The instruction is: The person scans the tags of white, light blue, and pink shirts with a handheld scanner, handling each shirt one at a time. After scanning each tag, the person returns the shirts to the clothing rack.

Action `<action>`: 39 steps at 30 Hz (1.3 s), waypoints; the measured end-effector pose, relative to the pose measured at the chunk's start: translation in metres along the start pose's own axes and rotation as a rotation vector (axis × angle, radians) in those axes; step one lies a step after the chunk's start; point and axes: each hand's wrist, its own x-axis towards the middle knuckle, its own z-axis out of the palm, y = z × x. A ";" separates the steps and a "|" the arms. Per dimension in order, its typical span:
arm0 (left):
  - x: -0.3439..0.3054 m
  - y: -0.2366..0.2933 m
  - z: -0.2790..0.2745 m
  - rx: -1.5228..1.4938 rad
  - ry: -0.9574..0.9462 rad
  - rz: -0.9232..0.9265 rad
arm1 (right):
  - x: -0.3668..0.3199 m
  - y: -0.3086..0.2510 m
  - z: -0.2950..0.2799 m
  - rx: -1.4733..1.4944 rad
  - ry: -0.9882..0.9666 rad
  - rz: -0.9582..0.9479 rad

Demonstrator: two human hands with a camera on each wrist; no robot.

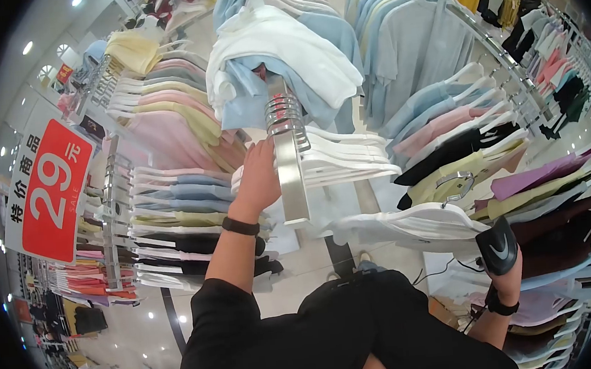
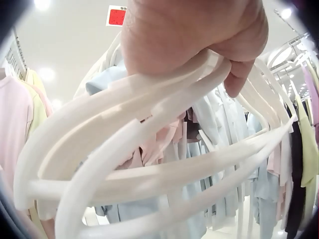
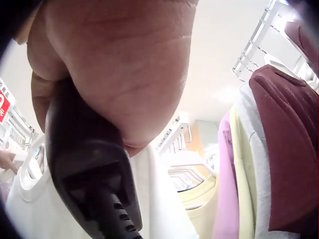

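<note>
1. The person's left hand (image 1: 259,179) grips several white hangers (image 1: 349,158), its fingers curled over their upper arms, as the left-wrist view shows.
2. These hangers hang by metal hooks (image 1: 285,119) from a metal rail (image 1: 293,195), just to the right of the hand in the head view.
3. The person's right hand (image 1: 510,277) is closed around a black handheld device (image 1: 497,246), with a ribbed cord (image 3: 118,216) leaving its handle.
4. The device is just beside white garments (image 1: 410,227) on hangers; whether it touches them is unclear.
5. Beyond the hooks, a white garment (image 1: 274,51) lies draped over light blue cloth (image 1: 247,94).
</note>
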 end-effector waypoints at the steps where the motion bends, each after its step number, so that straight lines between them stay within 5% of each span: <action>1: -0.002 0.001 0.002 -0.124 0.043 -0.033 | 0.000 0.003 -0.003 0.012 0.009 0.026; 9: -0.004 -0.001 -0.011 -0.338 -0.054 -0.084 | 0.002 0.035 -0.025 -0.076 0.084 0.074; 14: -0.017 -0.010 -0.021 -0.046 -0.154 0.015 | 0.021 0.041 -0.016 -0.024 0.061 0.062; 23: -0.045 0.007 -0.038 0.012 -0.261 0.072 | 0.078 0.070 0.023 0.038 -0.020 -0.027; 35: -0.061 0.044 -0.046 0.007 -0.137 0.061 | 0.188 -0.024 0.133 0.176 -0.373 -0.259; 39: -0.064 0.044 -0.036 -0.011 -0.101 0.054 | 0.199 -0.059 0.170 0.313 -0.333 -0.326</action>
